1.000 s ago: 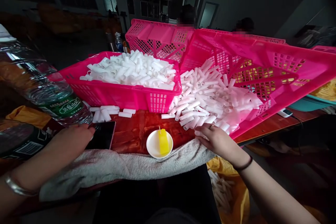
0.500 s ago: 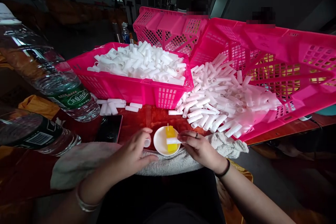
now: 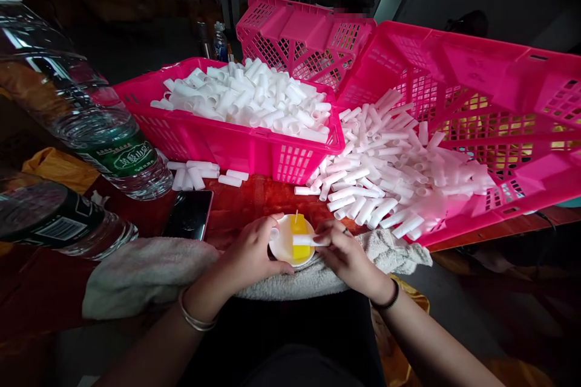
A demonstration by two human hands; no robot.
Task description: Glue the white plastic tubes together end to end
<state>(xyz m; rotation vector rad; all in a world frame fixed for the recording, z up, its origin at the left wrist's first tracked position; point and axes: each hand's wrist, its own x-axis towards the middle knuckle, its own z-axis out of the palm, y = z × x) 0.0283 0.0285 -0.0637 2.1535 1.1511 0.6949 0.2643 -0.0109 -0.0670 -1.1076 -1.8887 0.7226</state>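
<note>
Over the white dish (image 3: 284, 246), a white tube (image 3: 301, 241) juts from my right hand (image 3: 342, 251), pinched at one end, presumably leaving its tip free; by the dish's left edge, my left hand (image 3: 251, 255) curls round another tube (image 3: 275, 234). Behind stands a heaped pink crate (image 3: 227, 148).

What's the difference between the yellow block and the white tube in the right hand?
Colour: the block is yellow, while the tube is white.
Shape: the block is thicker and angular; the tube is slimmer and round-sided.
Support: the block sits in the dish, whereas the tube is held by the right hand, crossing in front of the block in this view.
Shared: each is one plain colour.
</note>
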